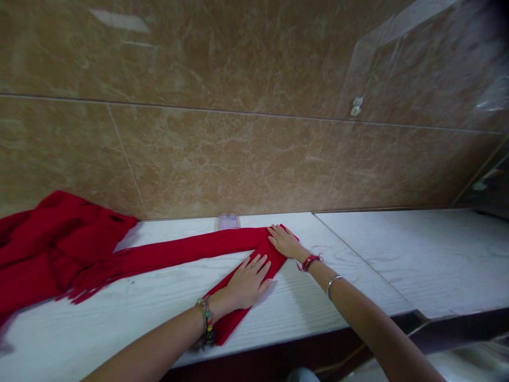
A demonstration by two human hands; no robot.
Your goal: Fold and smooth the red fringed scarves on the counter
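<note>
A long red scarf [175, 255] with a fringed end lies across the white wood-grain counter [131, 318]. It is folded at an angle on its right side, so one part slants down to the front edge. My left hand [247, 284] rests flat on the slanting part, fingers spread. At the fold's upper corner, my right hand [285, 243] presses down with outstretched fingers. The scarf's fringe reaches a heap of red cloth [59, 249] at the far left; whether the two are joined I cannot tell.
A brown marble-tiled wall [238, 159] rises behind the counter. Against its foot lies a small pale purple packet or card [229, 222]. A small white fitting [356, 106] sits on the wall at right. A seam divides the counter, and its front edge drops to a dark gap.
</note>
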